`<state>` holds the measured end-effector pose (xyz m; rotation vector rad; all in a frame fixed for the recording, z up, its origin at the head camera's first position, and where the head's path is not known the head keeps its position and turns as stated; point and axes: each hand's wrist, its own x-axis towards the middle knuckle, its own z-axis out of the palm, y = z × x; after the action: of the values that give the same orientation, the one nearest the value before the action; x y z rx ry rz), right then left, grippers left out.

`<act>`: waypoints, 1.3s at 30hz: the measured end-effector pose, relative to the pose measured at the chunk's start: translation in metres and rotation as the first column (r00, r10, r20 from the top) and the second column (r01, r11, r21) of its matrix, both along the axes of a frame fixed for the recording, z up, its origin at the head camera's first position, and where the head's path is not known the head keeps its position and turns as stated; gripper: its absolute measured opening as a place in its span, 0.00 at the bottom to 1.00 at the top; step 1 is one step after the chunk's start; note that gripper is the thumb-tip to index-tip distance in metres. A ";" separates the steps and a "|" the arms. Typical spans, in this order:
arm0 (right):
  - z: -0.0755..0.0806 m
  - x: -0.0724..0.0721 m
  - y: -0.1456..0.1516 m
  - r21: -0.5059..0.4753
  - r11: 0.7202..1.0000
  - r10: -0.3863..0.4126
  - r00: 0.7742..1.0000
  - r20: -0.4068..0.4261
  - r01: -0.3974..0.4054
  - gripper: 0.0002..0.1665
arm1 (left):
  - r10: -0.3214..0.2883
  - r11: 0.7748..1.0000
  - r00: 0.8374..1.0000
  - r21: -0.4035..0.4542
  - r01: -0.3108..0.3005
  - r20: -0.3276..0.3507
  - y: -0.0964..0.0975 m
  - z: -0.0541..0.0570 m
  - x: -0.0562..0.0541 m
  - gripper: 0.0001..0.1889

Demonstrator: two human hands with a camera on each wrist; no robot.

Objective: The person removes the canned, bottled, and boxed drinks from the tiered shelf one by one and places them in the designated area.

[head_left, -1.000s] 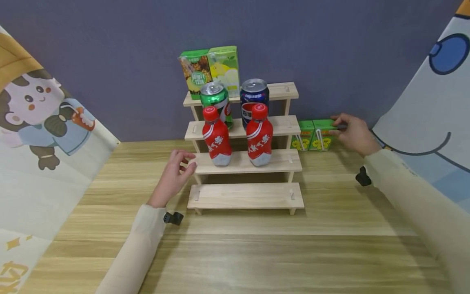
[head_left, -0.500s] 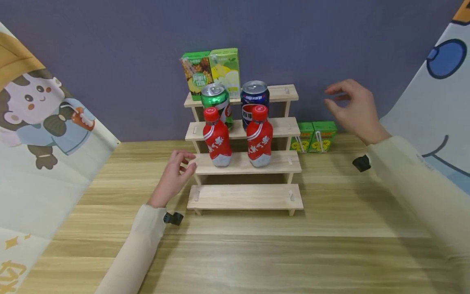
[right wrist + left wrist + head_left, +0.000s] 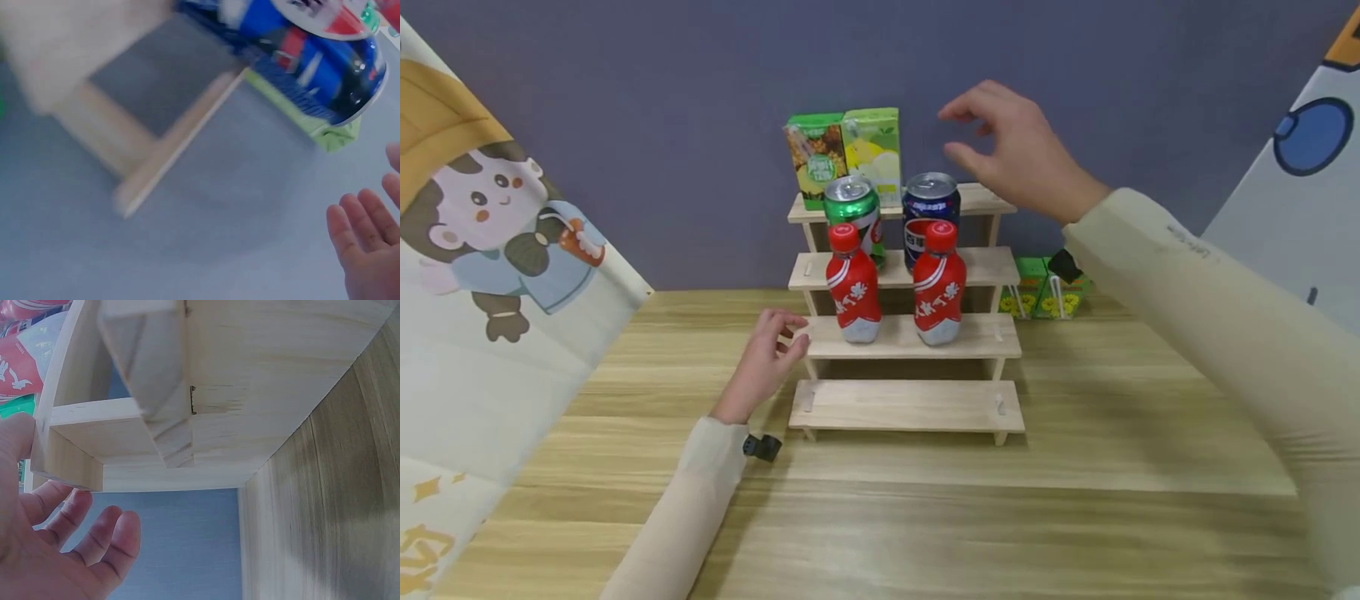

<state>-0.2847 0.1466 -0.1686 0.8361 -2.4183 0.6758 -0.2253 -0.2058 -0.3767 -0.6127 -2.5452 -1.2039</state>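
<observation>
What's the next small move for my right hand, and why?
Probably bring the right hand leftward to pinch the light-green carton on the top shelf: the hand holds nothing, and that carton is the nearer of the two there. The left hand, at the left end of the rack, could steady it.

Looks like smooth matt wood on the pale four-tier shelf [image 3: 906,406]. Getting shiny metal from the cylindrical green can [image 3: 859,207] and cylindrical dark-blue can [image 3: 931,204], glossy plastic from the curvy red bottles [image 3: 853,287], slick card from the boxy green cartons [image 3: 880,158]. Bit satiny on the tan wood-grain bench [image 3: 925,533].
</observation>
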 end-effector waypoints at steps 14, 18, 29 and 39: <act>0.020 -0.035 -0.049 0.150 0.988 -0.043 0.987 0.153 0.020 0.25 | 0.006 1.000 1.000 0.006 -0.006 0.031 0.003 0.001 0.001 0.13; 0.021 -0.036 -0.054 0.140 0.990 -0.052 0.987 0.155 0.030 0.19 | 0.002 1.000 0.999 0.005 -0.002 0.037 0.003 0.001 0.002 0.13; 0.026 -0.031 -0.051 0.133 0.990 -0.070 0.990 0.121 0.053 0.11 | -0.029 1.000 0.999 0.003 0.029 0.032 0.012 0.000 -0.005 0.13; 0.028 -0.013 -0.023 0.042 0.997 -0.055 0.997 -0.053 0.058 0.10 | -0.040 0.999 0.998 -0.014 0.041 0.049 0.017 0.001 -0.009 0.13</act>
<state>-0.2977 0.1235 -0.1407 0.7894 -2.4079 0.5756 -0.2347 -0.1883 -0.3757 -0.6487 -2.5960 -1.2293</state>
